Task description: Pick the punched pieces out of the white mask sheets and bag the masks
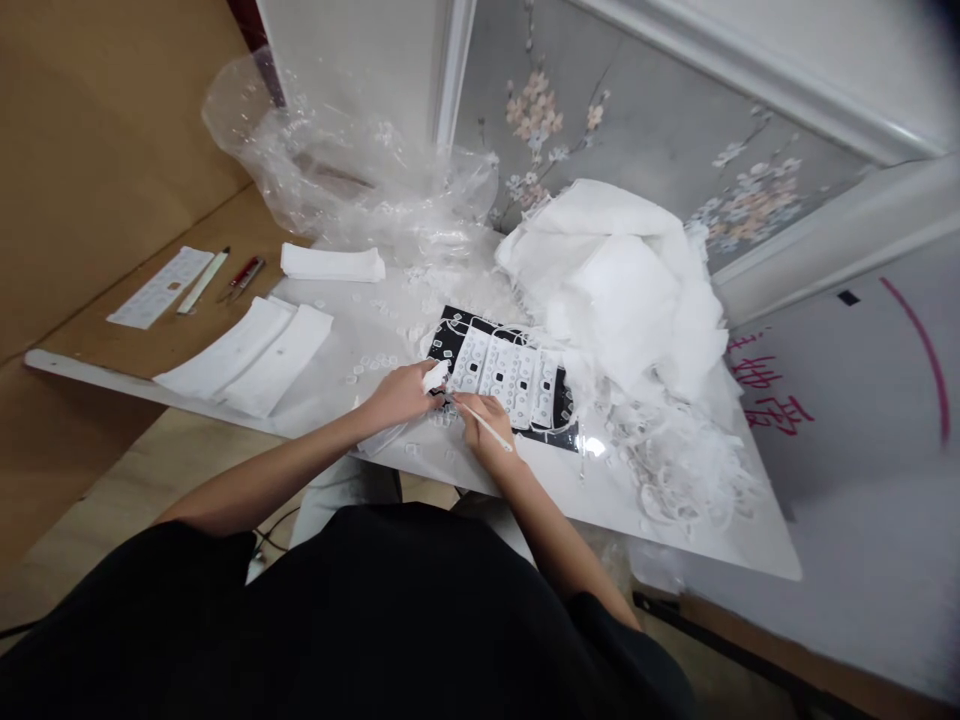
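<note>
Flat black rectangular mat [559,432], overlaid with a white die-cut sheet of small square cells [501,373]: lay at the middle of the white tabletop [705,530], near its front edge.
Left hand [401,393]: closed round a small white folded piece [436,375], held at the near left corner of the mat.
Right hand [487,422]: pinched shut on a thin white stick-like tool [484,426], tip pointed toward the left hand, just beside it; rested on the front edge of the mat.
Small loose white squares [373,362]: scattered on the tabletop left of the mat and about both hands.
Heap of white stripped webbing [679,465]: lay right of the mat, touching its far right corner.
Large pile of white fabric-like sheets [626,285]: stood behind and right of the mat, partly over its far edge.
Crumpled clear plastic bag [352,165]: lay at the back left of the tabletop.
Short stack of white folded sheets [331,263]: lay before the bag.
Two long white curved strips [251,355]: lay side by side at the left end of the tabletop, well apart from the hands.
Brown wooden surface [90,200], beyond the left end: bore a white perforated strip [160,287], a pale slim tool [202,282] and a red-handled tool [244,277], side by side.
Grey wall panel with painted blossom [637,110]: stood behind the tabletop.
</note>
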The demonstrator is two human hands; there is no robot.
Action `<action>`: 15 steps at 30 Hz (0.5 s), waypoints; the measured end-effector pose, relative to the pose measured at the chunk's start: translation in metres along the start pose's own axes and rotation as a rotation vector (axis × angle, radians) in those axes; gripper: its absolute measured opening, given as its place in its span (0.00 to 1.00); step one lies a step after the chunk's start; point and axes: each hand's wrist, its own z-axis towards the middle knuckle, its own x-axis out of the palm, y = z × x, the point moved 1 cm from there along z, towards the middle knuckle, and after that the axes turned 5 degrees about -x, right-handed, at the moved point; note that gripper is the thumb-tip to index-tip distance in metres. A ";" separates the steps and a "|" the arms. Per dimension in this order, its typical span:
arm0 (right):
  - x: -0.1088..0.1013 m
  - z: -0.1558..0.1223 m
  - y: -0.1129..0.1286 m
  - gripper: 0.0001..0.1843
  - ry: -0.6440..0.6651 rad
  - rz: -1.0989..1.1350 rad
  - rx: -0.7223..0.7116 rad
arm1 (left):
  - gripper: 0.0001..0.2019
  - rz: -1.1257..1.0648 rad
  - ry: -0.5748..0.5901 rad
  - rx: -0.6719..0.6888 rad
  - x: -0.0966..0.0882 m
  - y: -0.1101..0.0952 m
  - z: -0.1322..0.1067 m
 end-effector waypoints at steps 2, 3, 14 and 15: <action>-0.004 0.000 0.002 0.18 -0.068 0.064 0.070 | 0.16 -0.093 -0.013 -0.002 -0.001 0.000 -0.003; -0.006 -0.001 0.003 0.18 -0.100 0.097 0.100 | 0.16 -0.133 -0.021 -0.002 -0.001 -0.001 -0.005; -0.006 -0.003 0.006 0.17 -0.129 0.160 0.120 | 0.15 -0.067 -0.034 0.065 0.011 -0.008 -0.009; -0.005 -0.003 0.005 0.16 -0.125 0.151 0.110 | 0.15 -0.031 -0.027 0.084 0.012 -0.007 -0.008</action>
